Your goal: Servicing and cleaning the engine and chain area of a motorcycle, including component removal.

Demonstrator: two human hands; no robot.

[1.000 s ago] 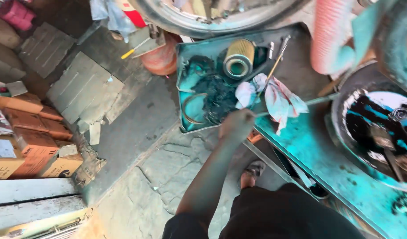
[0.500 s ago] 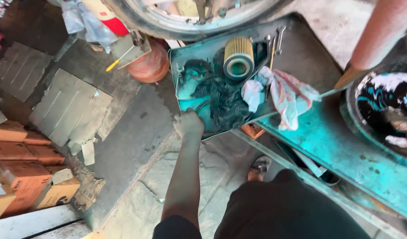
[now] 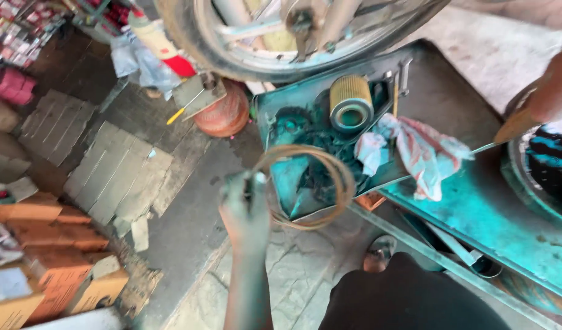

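Now my left hand point(image 3: 247, 211) has come up out of the grimy teal metal tray point(image 3: 270, 116) with a thin coiled brownish wire loop point(image 3: 305, 186), so it's free, hanging just before the tray's near edge. Fingers point(image 3: 251, 183) pinch its left side shut. My right hand's out of sight.

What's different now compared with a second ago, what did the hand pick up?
The left hand reached into the teal tray, took hold of a coiled cable and has lifted it out toward the body. Staying put in the tray: the cylindrical filter and the crumpled rag. The right hand is out of view.
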